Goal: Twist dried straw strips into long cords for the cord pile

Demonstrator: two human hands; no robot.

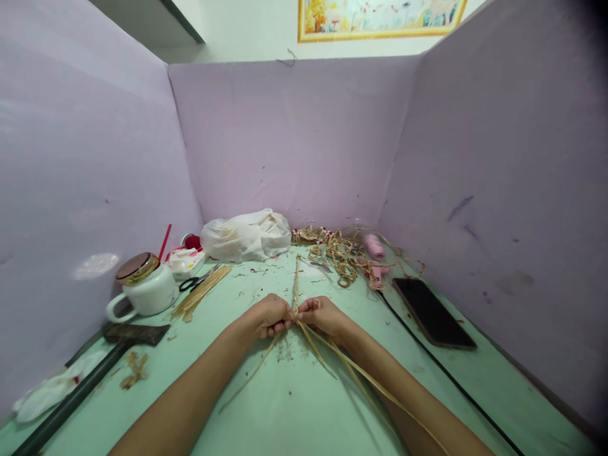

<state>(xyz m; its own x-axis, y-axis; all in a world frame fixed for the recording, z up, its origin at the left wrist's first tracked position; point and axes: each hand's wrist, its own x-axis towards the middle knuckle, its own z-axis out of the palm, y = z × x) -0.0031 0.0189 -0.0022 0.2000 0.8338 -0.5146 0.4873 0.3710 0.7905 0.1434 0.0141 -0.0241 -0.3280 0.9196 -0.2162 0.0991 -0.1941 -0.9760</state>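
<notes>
Both hands meet at the middle of the table, at the near end of a narrow straw braid [297,282] that runs away from me. My left hand [274,315] is closed, its thumb and fingers pinching the braid's lower end. From the right, my right hand [323,316] pinches the same spot with thumb and forefinger. Loose straw strands [349,361] fan out from the pinch, the longer ones passing over and beside my right forearm. One thin strand [251,375] trails toward me on the left. The exact grip between the fingertips is partly hidden.
On the left are a hammer [135,334], a lidded white mug [151,292], scissors [197,280] and flat straw strips [204,291]. A white plastic bag [249,235] and coiled braid [344,253] lie at the back. A phone [433,313] and black cable [441,367] are right. Purple panels [294,139] enclose the table.
</notes>
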